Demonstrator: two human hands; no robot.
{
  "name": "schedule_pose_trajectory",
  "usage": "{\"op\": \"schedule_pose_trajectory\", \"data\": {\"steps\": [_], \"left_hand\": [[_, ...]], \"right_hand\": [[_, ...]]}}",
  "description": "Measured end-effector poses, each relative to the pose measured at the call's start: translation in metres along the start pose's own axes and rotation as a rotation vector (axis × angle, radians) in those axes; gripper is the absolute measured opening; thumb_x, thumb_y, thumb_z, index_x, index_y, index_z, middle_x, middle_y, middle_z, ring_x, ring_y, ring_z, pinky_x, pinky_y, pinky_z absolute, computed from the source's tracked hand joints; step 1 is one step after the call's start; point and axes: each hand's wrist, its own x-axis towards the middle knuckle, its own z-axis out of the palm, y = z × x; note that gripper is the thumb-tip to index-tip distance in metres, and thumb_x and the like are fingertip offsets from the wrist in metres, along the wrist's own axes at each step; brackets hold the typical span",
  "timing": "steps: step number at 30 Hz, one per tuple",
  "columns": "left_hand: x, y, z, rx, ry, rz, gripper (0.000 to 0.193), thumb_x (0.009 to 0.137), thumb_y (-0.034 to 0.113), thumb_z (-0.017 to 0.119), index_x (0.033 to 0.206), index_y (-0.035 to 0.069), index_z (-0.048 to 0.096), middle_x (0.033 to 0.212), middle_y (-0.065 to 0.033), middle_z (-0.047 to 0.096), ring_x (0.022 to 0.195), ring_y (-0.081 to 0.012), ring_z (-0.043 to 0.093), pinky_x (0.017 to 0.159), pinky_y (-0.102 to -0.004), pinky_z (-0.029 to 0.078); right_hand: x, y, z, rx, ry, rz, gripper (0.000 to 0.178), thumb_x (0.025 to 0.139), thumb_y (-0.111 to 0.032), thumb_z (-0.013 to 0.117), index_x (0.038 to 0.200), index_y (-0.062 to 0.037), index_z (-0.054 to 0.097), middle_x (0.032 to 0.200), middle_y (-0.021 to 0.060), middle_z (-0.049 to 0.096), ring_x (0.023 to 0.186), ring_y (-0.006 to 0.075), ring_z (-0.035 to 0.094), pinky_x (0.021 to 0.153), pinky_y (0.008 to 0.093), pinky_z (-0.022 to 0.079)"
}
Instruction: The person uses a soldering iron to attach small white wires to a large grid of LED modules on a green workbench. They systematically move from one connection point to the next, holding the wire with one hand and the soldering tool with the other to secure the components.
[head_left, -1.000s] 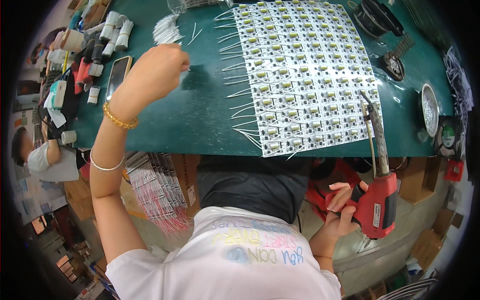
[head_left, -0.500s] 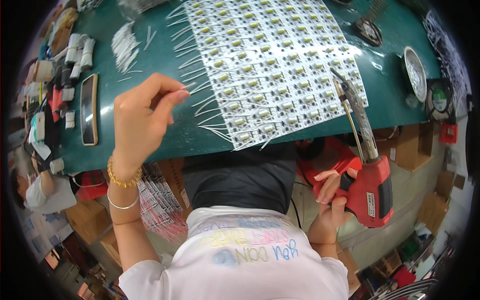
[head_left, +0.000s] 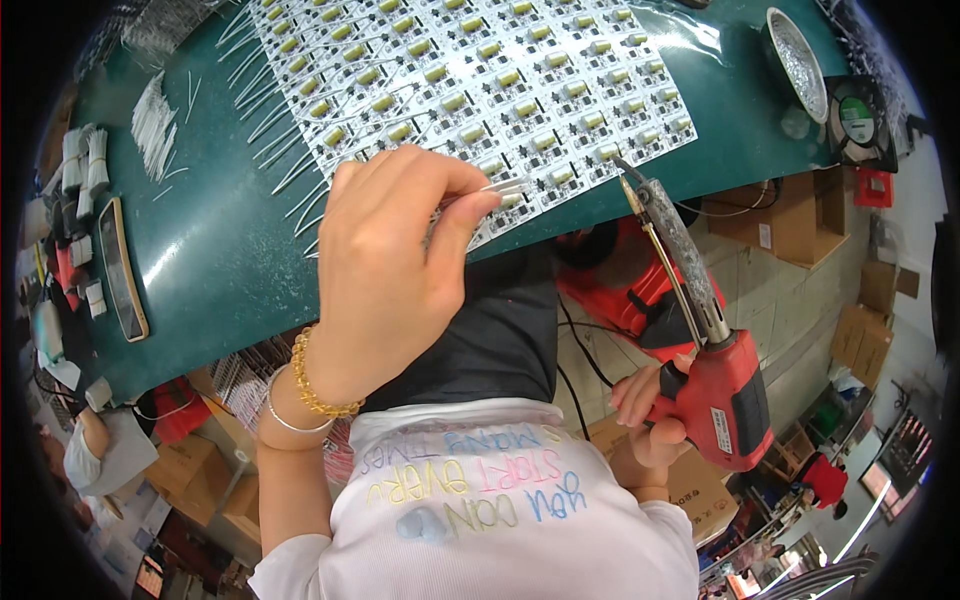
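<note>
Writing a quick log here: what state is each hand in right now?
Left hand: closed, pinching a thin white wire at the fingertips.
Right hand: closed, holding the red soldering gun.

Light glare on the green workbench; past its near edge, grey tiled floor and a cardboard box.

The green tabletop looks smooth and glossy, with dull scuffs in its sheen, under a smooth white circuit-board panel. The soldering gun pairs red and black plastic with a rough, mottled grey metal barrel. The bowl is shiny metal, the T-shirt matt cloth, the beaded bracelet glossy and the cardboard box matt.
</note>
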Motion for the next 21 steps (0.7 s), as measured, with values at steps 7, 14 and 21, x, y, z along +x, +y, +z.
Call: {"op": "schedule_pose_trajectory", "data": {"steps": [7, 14, 21], "left_hand": [[0.008, -0.003, 0.007, 0.128, -0.062, 0.089, 0.006, 0.082, 0.006, 0.068, 0.080, 0.005, 0.062, 0.071, -0.0042, 0.057, 0.066, -0.0198, 0.049, 0.070, -0.0310, 0.035], [0.011, -0.005, 0.007, 0.183, -0.087, 0.133, 0.007, 0.081, 0.006, 0.068, 0.079, 0.005, 0.061, 0.070, -0.0051, 0.057, 0.067, -0.0218, 0.051, 0.072, -0.0325, 0.034], [0.015, -0.004, 0.008, 0.145, -0.129, 0.107, 0.008, 0.080, 0.007, 0.069, 0.077, 0.005, 0.062, 0.069, -0.0051, 0.058, 0.067, -0.0212, 0.051, 0.071, -0.0324, 0.034]], "right_hand": [[-0.019, 0.018, -0.021, 0.232, 0.118, 0.199, 0.087, 0.077, -0.069, 0.058, 0.132, -0.0040, 0.040, 0.053, -0.0017, 0.043, 0.046, 0.0125, 0.044, 0.051, 0.0289, 0.043], [-0.022, 0.021, -0.039, -0.245, -0.095, 0.079, 0.088, 0.075, -0.072, 0.058, 0.128, -0.0042, 0.041, 0.053, -0.0026, 0.043, 0.046, 0.0133, 0.043, 0.051, 0.0289, 0.040], [-0.010, 0.008, -0.020, -0.309, -0.041, 0.128, 0.082, 0.072, -0.071, 0.059, 0.116, -0.0037, 0.044, 0.054, -0.0014, 0.045, 0.046, 0.0143, 0.045, 0.052, 0.0294, 0.040]]}}
